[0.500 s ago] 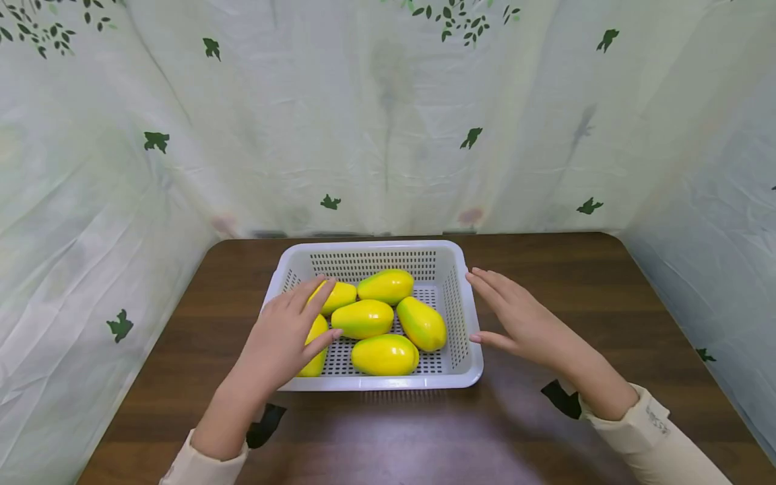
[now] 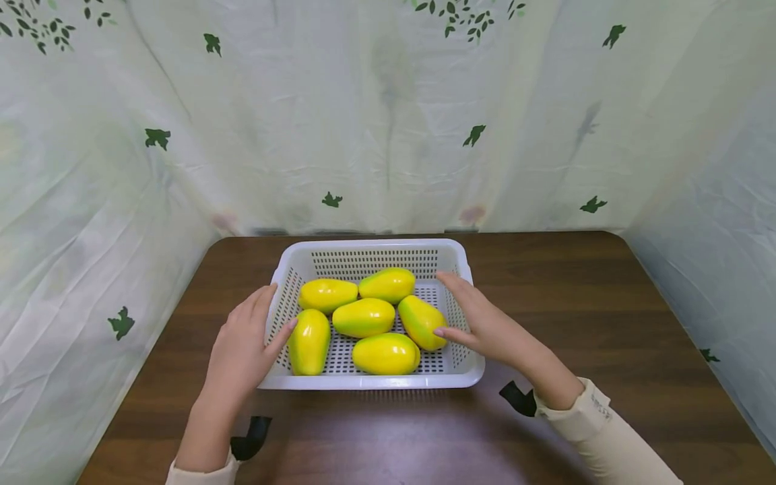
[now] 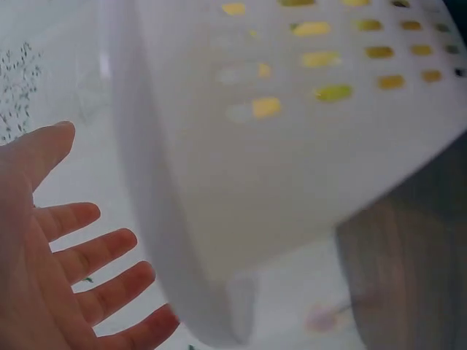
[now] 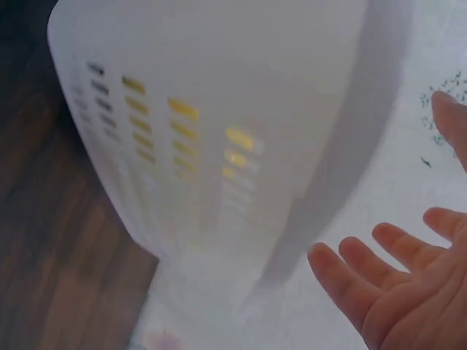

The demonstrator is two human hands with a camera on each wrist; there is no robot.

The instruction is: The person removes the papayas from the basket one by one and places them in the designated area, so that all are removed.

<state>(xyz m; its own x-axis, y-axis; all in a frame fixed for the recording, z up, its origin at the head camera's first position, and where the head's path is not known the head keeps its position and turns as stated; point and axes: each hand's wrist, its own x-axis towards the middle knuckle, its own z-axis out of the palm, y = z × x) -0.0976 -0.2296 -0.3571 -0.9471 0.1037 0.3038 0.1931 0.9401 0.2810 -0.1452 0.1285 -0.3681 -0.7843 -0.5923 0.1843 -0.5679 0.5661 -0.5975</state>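
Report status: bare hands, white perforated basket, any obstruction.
Left bare hand at left rim, right bare hand above right rim; contact unclear. White rectangular perforated plastic basket on brown wood-grain table, holding yellow-green oblong fruits. Nothing visible between hands and basket.

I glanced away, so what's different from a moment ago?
The left grip moved left, uncovering yellow fruit at the left of the white basket; the right grip also moved left, now over the basket's right side in the head view. Neither visibly took or released anything. Basket and fruit stayed put.
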